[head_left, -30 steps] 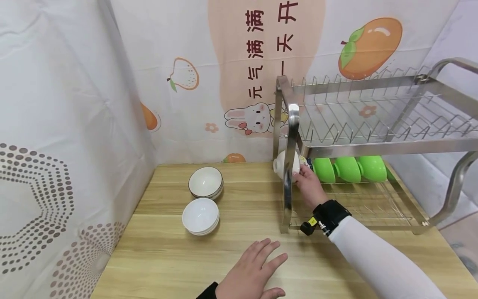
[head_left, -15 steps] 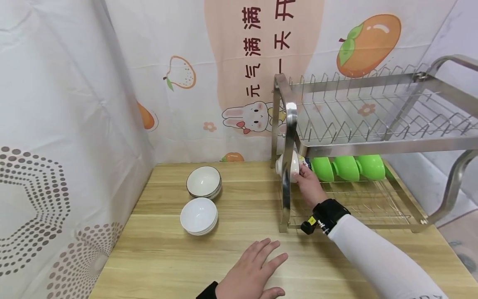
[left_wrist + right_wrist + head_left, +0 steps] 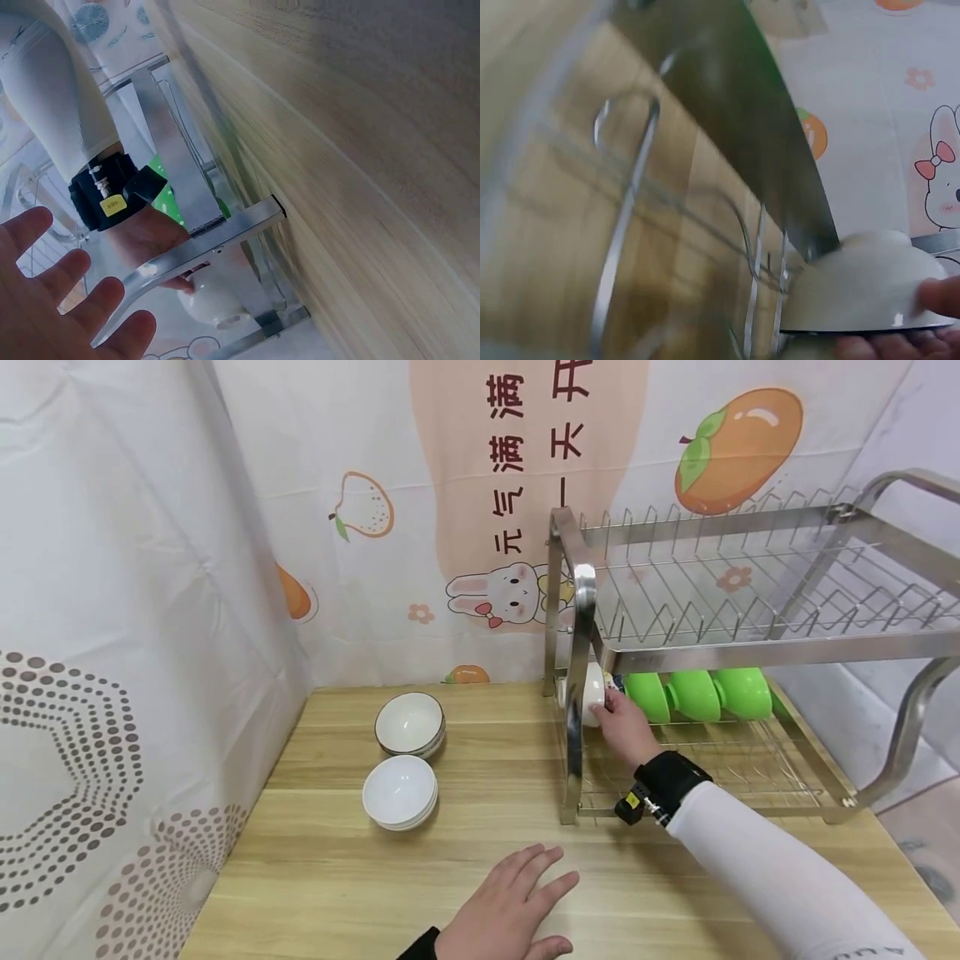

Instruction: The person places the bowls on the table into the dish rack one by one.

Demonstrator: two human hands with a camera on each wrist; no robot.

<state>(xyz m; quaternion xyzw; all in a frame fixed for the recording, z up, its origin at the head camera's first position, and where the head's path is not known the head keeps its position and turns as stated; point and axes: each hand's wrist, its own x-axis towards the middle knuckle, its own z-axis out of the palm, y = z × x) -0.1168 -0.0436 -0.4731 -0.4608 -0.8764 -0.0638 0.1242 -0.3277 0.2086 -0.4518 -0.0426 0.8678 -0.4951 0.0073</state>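
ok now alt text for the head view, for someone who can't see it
A person's right hand holds a white bowl on its side in the lower left of a metal rack, left of three green bowls. The empty left hand is over a wooden table, with two stacks of bowls beyond it to the left.

Cartoon rabbit (image 3: 502,596) and orange fruit (image 3: 742,460) on white curtain (image 3: 322,431)

free: surface (image 3: 491,777) between stacked bowls (image 3: 401,795) and side frame (image 3: 576,702) | hemming right hand (image 3: 628,728): upper tier (image 3: 750,654) above, green bowls (image 3: 693,696) rightward
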